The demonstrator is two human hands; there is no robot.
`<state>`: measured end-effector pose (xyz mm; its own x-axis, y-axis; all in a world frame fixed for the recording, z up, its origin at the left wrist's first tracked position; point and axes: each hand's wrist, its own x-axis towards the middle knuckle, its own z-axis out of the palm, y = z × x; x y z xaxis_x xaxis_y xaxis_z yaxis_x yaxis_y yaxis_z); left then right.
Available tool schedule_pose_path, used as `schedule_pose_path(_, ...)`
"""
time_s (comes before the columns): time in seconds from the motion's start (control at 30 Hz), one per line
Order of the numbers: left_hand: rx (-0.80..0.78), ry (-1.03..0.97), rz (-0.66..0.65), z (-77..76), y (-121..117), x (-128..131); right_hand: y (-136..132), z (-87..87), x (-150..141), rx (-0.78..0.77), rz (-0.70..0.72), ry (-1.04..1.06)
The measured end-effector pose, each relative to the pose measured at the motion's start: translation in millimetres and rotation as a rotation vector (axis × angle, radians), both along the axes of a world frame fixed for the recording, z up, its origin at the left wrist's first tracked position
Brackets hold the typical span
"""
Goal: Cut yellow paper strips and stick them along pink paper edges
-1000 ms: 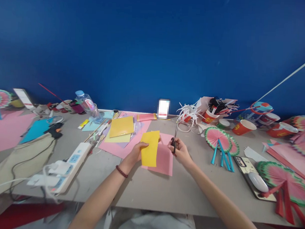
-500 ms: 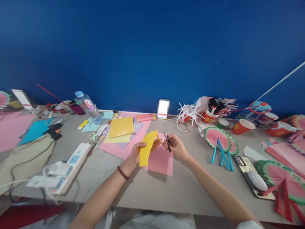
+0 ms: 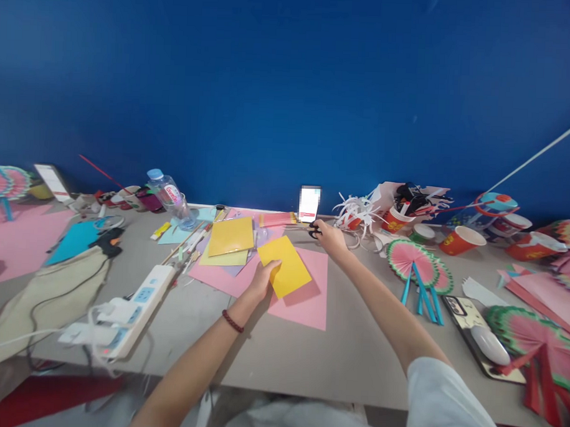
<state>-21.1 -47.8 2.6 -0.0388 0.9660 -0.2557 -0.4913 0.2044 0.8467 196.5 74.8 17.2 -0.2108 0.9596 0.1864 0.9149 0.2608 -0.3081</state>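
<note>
My left hand [image 3: 263, 279] pinches the lower left side of a yellow sheet of paper [image 3: 290, 266], thumb on top. The sheet is held tilted above a pink sheet [image 3: 312, 311] on the table. Farther off, my right hand [image 3: 331, 239] has its fingers on the dark handles of a pair of scissors [image 3: 314, 229]. The blades point left, low in front of a propped-up phone [image 3: 309, 204]. Left of the yellow sheet, a packet of yellow paper [image 3: 231, 235] lies on other coloured sheets.
A white power strip [image 3: 144, 308] with plugs and a bottle [image 3: 171, 197] stand on the left. Shredded white paper [image 3: 357, 210], paper cups [image 3: 462, 240] and watermelon-coloured fans [image 3: 412, 261] are on the right. A mouse [image 3: 490, 345] rests on a phone.
My right hand has moved away from the yellow paper, forward to the table before the phone, with the scissors. The left hand has turned the sheet flatter. A narrow yellow strip no longer shows.
</note>
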Motion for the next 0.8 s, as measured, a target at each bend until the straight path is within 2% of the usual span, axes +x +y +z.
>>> schedule_pose_path(0.1, 0.005, 0.085, -0.075, -4.9, -1, -1, 14, -9.7, -3, -0.011, 0.038, -0.090)
schedule_pose_path(0.27, 0.033, 0.129, -0.143, -13.6, 0, -3, 25, -19.5, -1, -0.028, 0.015, -0.093)
schedule_pose_path(0.43, 0.049, 0.181, -0.146, -10.6, -1, -1, 21, -19.4, 3, -0.013, -0.062, 0.044)
schedule_pose_path(0.53, 0.037, 0.240, -0.117, -6.3, -2, 3, 15, -17.1, 6, 0.014, -0.114, 0.234)
schedule_pose_path(0.63, 0.064, 0.269, -0.105, -2.9, -1, 5, 4, -14.1, 6, -0.016, -0.154, 0.592)
schedule_pose_path(0.73, 0.094, 0.274, -0.125, -0.8, -1, 4, -21, -12.4, 5, -0.197, -0.169, 1.025)
schedule_pose_path(0.8, 0.108, 0.261, -0.139, 0.4, -1, 2, -44, -13.0, 4, -0.308, -0.116, 1.205)
